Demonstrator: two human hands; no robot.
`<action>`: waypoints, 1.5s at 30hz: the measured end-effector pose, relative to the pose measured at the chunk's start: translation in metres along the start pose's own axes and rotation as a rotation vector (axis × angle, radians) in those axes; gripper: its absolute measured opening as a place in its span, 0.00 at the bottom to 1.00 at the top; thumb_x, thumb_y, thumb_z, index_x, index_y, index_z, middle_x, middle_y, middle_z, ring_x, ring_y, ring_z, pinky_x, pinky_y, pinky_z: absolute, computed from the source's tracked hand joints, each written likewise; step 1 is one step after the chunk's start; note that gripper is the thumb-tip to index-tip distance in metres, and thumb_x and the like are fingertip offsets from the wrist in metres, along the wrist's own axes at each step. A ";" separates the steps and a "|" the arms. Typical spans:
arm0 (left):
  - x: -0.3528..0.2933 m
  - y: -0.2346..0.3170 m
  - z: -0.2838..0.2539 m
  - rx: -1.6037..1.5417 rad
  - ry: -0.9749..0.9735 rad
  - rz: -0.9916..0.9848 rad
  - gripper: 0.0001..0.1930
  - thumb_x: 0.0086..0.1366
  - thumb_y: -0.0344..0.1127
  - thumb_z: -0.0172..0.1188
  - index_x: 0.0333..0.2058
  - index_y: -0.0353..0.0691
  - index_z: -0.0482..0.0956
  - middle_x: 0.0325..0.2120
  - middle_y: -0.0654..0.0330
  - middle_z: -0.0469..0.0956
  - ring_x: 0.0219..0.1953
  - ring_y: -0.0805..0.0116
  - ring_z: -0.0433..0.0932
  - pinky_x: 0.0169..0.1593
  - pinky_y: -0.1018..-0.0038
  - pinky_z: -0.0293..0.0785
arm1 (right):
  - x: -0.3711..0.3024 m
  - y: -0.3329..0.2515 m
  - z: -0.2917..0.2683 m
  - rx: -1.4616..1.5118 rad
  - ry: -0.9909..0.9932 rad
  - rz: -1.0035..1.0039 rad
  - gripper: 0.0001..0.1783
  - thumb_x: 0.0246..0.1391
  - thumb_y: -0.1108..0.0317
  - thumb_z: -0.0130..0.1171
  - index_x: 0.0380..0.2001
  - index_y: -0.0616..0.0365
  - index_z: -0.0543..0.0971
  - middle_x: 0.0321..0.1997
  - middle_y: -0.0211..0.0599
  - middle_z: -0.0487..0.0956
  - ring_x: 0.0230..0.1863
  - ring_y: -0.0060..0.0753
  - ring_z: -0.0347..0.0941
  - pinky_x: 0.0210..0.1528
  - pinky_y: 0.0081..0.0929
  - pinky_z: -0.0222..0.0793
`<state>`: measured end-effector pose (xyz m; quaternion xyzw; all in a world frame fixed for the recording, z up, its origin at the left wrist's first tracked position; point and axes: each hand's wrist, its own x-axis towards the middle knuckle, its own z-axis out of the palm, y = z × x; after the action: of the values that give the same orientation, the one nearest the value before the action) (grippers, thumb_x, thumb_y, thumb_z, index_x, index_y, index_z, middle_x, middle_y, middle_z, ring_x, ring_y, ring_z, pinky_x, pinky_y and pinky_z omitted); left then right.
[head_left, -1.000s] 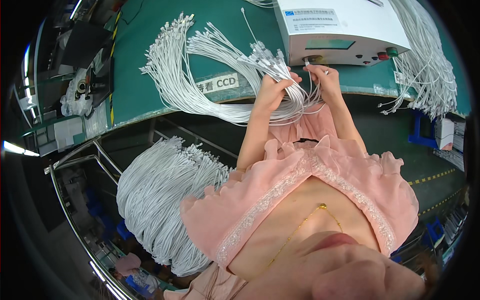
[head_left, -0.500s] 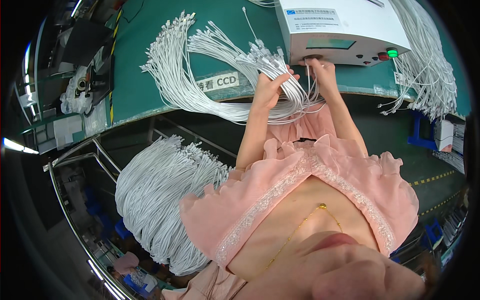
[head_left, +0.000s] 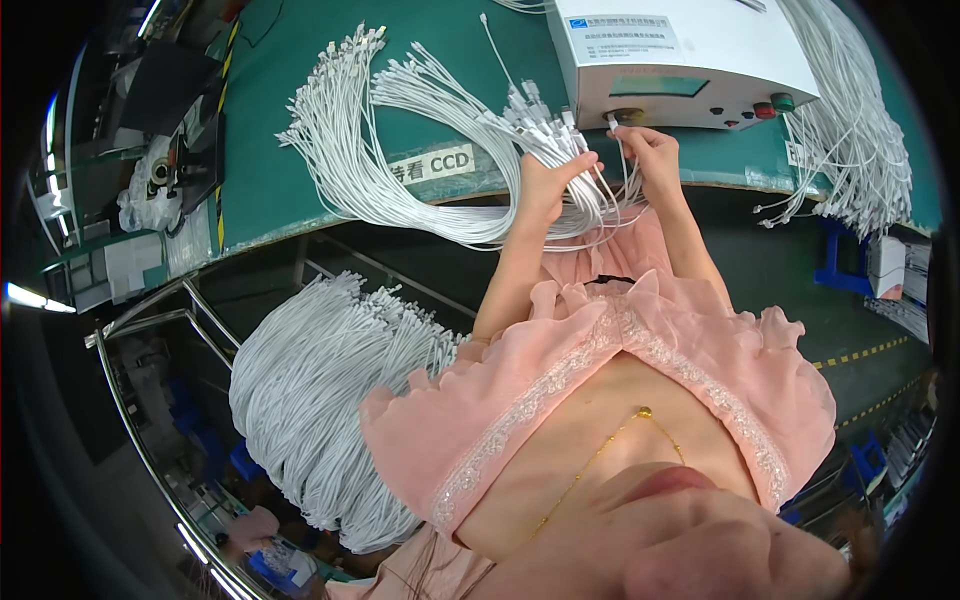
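My left hand (head_left: 548, 186) is closed round a bundle of white cables (head_left: 535, 125), whose plug ends fan out above my fingers. Between the fingertips of my right hand (head_left: 652, 158) is the plug end of one white cable (head_left: 614, 124). That plug is just in front of the round socket (head_left: 627, 115) on the front of a white box-shaped machine (head_left: 690, 93). A small screen (head_left: 660, 87) and several buttons sit on the same panel, with a green button (head_left: 782, 103) at its right end. The held cables loop down over the table's near edge.
More white cables (head_left: 335, 150) lie on the green table (head_left: 290, 30) to the left. Another bunch (head_left: 860, 140) hangs over the edge at the right. Below the table at left, a large pile of white cables (head_left: 320, 400) rests beside a metal rail (head_left: 130, 420).
My right hand has drawn back slightly from the machine's socket, and a plug now shows in its fingers. The green button's light has gone out. My left hand has shifted slightly right.
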<state>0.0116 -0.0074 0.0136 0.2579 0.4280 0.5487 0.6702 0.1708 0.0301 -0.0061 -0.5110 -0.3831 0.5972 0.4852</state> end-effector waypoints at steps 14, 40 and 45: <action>0.004 0.004 -0.011 -0.072 0.004 0.094 0.12 0.47 0.18 0.62 0.30 0.32 0.70 0.24 0.54 0.75 0.25 0.63 0.77 0.31 0.71 0.76 | 0.002 -0.020 0.012 0.025 -0.020 0.099 0.10 0.43 0.69 0.58 0.24 0.66 0.81 0.14 0.26 0.70 0.18 0.14 0.60 0.21 0.16 0.50; 0.000 0.015 -0.003 -0.123 0.055 0.009 0.13 0.50 0.21 0.62 0.35 0.31 0.69 0.28 0.50 0.76 0.28 0.61 0.78 0.30 0.68 0.78 | 0.009 -0.012 0.006 0.053 0.019 0.096 0.10 0.43 0.70 0.58 0.22 0.69 0.80 0.14 0.26 0.70 0.16 0.13 0.57 0.19 0.14 0.47; 0.002 0.005 -0.008 -0.025 0.028 0.036 0.13 0.48 0.20 0.63 0.33 0.32 0.70 0.26 0.53 0.76 0.27 0.64 0.78 0.29 0.71 0.77 | -0.003 -0.013 0.016 -0.074 -0.060 -0.065 0.13 0.48 0.69 0.53 0.23 0.71 0.79 0.18 0.29 0.74 0.21 0.15 0.65 0.25 0.14 0.59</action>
<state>0.0017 -0.0047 0.0131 0.2496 0.4256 0.5696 0.6574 0.1575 0.0308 0.0100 -0.4979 -0.4357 0.5816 0.4734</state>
